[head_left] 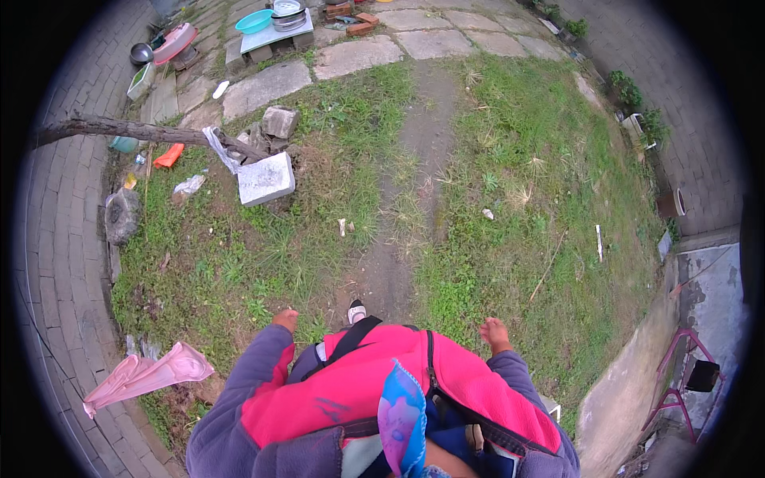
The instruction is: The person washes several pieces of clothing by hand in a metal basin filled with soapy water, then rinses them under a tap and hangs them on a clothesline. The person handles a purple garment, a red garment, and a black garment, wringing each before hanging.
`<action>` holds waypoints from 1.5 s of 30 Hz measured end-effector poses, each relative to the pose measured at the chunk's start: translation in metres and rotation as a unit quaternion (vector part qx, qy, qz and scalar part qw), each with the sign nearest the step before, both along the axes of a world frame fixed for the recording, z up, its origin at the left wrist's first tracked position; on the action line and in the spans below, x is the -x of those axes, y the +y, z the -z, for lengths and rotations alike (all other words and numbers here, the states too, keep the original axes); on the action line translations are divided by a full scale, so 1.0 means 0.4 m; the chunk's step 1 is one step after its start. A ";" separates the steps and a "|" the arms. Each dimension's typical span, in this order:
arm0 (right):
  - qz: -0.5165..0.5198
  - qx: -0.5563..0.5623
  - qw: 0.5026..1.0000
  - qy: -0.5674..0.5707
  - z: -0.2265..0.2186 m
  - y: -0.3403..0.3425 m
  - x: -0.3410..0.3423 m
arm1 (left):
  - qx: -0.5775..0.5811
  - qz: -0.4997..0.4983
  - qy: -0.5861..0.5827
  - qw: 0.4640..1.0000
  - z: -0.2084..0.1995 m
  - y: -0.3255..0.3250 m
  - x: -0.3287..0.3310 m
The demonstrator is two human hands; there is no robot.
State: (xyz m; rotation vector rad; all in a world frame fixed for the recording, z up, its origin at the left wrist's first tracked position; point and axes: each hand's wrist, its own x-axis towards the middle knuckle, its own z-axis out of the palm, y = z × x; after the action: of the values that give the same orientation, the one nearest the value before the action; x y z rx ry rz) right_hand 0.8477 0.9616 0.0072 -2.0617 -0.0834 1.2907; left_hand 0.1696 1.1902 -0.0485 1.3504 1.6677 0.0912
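Note:
My left hand (285, 320) hangs beside my body above the grass, its fingers curled in and small in the picture. Out on the other side, my right hand (495, 334) is loosely closed, fingers bent, with no object showing in it. Neither hand touches anything but air. Between them, a shoe (357, 309) of mine shows on a bare dirt path (398, 271). I wear a pink and grey fleece jacket (358, 378), with a blue and purple scarf (402, 414) at the front.
A wooden pole (119, 127) leans over a pale block (267, 179) and stones at left. Pink cloth (151, 374) hangs nearer. Ahead are stone slabs (358, 57) and a low table (275, 38) with basins. A pink metal frame (677, 390) stands at right, below the brick wall (685, 103).

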 end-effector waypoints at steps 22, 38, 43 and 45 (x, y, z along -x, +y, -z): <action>-0.265 -0.175 0.933 -0.168 0.016 1.963 -1.031 | 0.096 0.394 0.198 0.892 0.117 1.284 -0.791; -0.529 0.264 0.753 -0.287 0.062 2.447 -1.797 | -0.146 0.031 -0.140 0.979 -0.124 3.053 -2.015; -0.610 0.226 0.660 -0.375 0.050 2.993 -2.087 | -0.105 0.091 -0.042 0.989 -0.021 3.218 -2.118; -0.609 0.166 0.640 -0.439 0.018 3.330 -2.153 | -0.075 0.402 0.098 0.907 0.031 3.260 -2.064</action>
State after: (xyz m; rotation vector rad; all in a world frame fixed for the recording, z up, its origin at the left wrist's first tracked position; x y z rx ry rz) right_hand 1.7090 2.2934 0.0000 -2.8277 -2.1199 0.6880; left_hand 0.9953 2.4943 -0.0607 2.1236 1.1490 -0.4187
